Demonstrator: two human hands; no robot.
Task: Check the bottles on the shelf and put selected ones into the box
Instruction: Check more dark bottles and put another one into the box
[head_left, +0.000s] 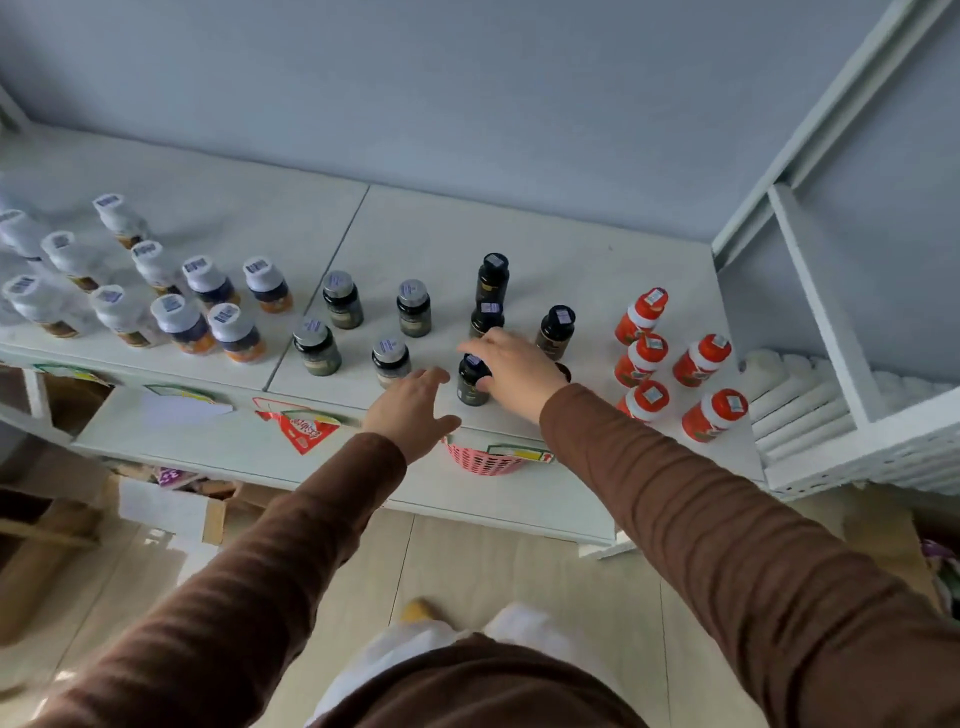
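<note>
right hand (511, 366) grip on dark bottle (472, 383), left hand (410, 410) open beside it

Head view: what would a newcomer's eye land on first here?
Probably the two brown-sleeved arms reaching in, the right hand closing around a black bottle at the shelf's front edge, the left hand open beside it. Next, the bright red bottles clustered on the shelf's right, against white-capped bottles massed on the left.
</note>
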